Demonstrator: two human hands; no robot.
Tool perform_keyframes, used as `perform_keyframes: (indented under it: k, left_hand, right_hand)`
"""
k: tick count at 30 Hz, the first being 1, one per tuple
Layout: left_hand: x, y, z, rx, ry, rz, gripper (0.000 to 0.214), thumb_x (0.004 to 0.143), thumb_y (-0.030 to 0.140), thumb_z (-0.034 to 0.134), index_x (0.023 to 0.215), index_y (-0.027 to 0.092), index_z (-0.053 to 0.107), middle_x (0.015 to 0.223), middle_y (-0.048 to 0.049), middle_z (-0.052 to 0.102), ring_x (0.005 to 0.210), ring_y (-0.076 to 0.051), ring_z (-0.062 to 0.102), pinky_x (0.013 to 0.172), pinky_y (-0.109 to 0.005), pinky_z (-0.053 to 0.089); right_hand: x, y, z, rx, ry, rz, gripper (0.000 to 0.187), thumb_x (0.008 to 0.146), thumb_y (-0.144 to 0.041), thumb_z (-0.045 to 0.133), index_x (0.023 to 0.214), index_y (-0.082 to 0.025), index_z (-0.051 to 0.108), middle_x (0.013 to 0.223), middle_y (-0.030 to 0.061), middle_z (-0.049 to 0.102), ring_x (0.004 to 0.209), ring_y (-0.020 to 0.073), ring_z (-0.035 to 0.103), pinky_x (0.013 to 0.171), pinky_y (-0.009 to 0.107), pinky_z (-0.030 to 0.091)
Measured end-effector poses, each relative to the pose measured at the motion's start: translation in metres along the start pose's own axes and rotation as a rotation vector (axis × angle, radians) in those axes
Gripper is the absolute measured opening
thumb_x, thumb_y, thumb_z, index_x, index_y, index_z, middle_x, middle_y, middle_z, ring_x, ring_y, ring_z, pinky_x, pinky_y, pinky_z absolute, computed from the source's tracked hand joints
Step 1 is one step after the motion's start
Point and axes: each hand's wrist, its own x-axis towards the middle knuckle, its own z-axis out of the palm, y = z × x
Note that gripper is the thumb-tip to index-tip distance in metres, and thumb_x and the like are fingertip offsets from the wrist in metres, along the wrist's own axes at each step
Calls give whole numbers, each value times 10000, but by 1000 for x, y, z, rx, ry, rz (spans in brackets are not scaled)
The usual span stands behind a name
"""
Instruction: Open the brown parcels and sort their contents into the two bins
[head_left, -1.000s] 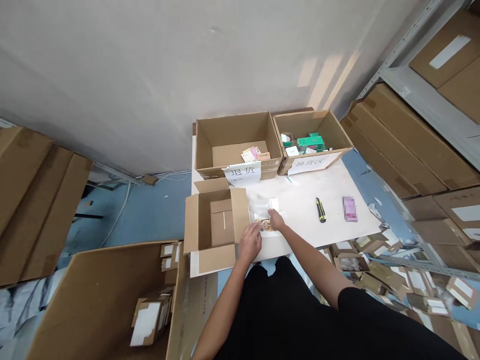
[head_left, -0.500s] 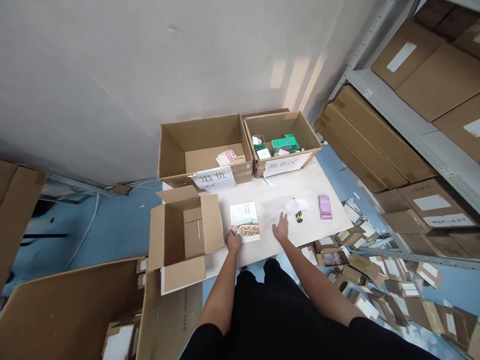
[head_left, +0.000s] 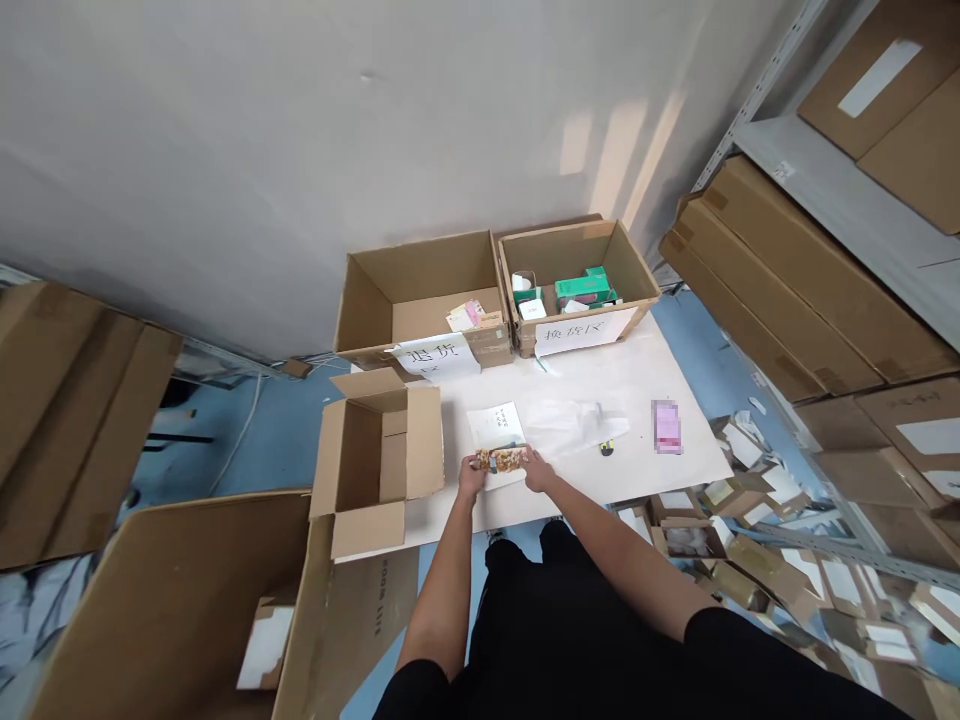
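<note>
A thin book point(head_left: 495, 422) with a pale cover and a landscape picture lies near the table's front edge. Its near part is lifted and bent up, so the picture looks foreshortened. My left hand point(head_left: 471, 476) is closed on the book's near left corner, and my right hand point(head_left: 535, 472) grips the near right side. Just right of the book rests a crumpled clear plastic bag point(head_left: 574, 424). Beyond my right hand is a small black and yellow item point(head_left: 607, 447), partly under the plastic, its kind unclear.
An open carton point(head_left: 373, 450) stands left of the book. Two labelled boxes point(head_left: 420, 280) point(head_left: 577, 260) line the table's back, holding cards and green packs. A blurred pink item point(head_left: 666, 427) lies at right. Shelving point(head_left: 795, 150) and scattered cartons point(head_left: 750, 590) flank the table's right side.
My right hand has moved left from beside the plastic onto the book. The book's near part has come up. The plastic is more spread out, and the view has shifted slightly.
</note>
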Motion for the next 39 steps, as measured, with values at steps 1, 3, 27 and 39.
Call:
perform_keyframes:
  k: [1, 3, 27, 39]
  left_hand:
    - [-3, 6, -2, -13, 0, -8, 285, 833, 279, 745, 1071, 180, 625, 825, -12, 697, 729, -166, 659, 686, -278, 525]
    - [-9, 20, -7, -34, 5, 5, 342, 808, 288, 768, 1107, 187, 637, 820, -2, 698, 714, -155, 660, 678, -269, 533]
    - [-46, 211, -97, -518, 70, 599, 648, 810, 498, 820, 1381, 237, 661, 1297, -122, 712, 1141, -267, 694, 984, -414, 567]
    - [-74, 255, -124, -740, -209, 642, 856, 826, 506, 819, 1578, 232, 515, 1533, -140, 603, 1267, -355, 660, 972, -467, 614]
  right_hand:
    - [-1, 3, -4, 25, -5, -19, 827, 822, -117, 611, 1621, -246, 440, 1780, 97, 148, 1625, 346, 201, 1221, 513, 396]
    - [-2, 7, -10, 122, 4, -82, 712, 868, -174, 603, 1569, -267, 522, 1717, 81, 357, 1578, 328, 341, 1220, 491, 407]
    - [-154, -32, -221, 1243, 432, -732, 573, 792, -429, 834, 1306, -263, 645, 1217, 87, 778, 1092, 298, 746, 937, 452, 604]
    - [-153, -22, -241, 1011, 744, -558, 733, 774, -481, 820, 1456, -310, 610, 1542, 111, 577, 1406, 337, 547, 1136, 546, 471]
